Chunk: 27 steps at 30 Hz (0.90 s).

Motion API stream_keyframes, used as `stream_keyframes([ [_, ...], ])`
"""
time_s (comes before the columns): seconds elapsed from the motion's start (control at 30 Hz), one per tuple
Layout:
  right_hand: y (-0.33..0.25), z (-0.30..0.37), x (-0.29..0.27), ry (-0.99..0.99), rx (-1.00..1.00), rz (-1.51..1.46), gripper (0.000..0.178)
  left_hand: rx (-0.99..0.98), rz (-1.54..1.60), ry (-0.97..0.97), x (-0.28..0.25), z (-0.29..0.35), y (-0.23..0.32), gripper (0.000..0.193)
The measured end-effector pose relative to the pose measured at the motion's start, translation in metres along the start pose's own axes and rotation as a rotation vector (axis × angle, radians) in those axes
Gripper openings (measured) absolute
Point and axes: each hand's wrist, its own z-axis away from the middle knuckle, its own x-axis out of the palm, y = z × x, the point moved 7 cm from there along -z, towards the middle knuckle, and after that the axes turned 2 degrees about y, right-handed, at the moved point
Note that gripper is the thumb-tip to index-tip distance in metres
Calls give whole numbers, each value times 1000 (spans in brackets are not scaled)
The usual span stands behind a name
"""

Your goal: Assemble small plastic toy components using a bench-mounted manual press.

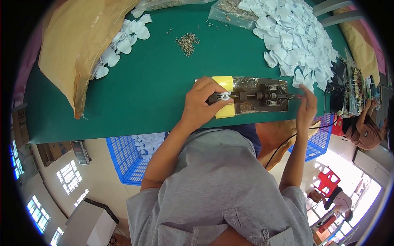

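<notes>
My left hand is closed at the left end of a small metal toggle-clamp fixture. Its thumb and fingers pinch a small white plastic piece against the dark block there. Yellow tape covers the fixture's base under the fingers. At the opposite end, my right hand is beside the red-tipped clamp handle, its fingers stretched and nothing visibly gripped. Whether they touch the handle is hard to see. Just beyond those fingertips lie white toothed plastic pieces.
A large pile of white pieces covers the far right of the green table. Small metal pins lie heaped farther back. At left, a yellow bag spills more pieces. Blue baskets stand below the edge; other people are at right.
</notes>
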Motion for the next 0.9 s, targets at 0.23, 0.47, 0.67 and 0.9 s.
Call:
stream_keyframes([
  [0.23,11,-8,8,-415,-276,14,33,16,-10,45,-4,3,-1,27],
  [0.47,8,-44,-7,-1,415,-1586,27,13,-2,13,-1,1,1,26],
  [0.67,-30,-43,2,-60,262,-1283,30,51,-33,-31,-3,4,-2,24],
  [0.9,-80,-24,4,175,-205,-501,34,48,-40,-46,4,-3,0,23],
])
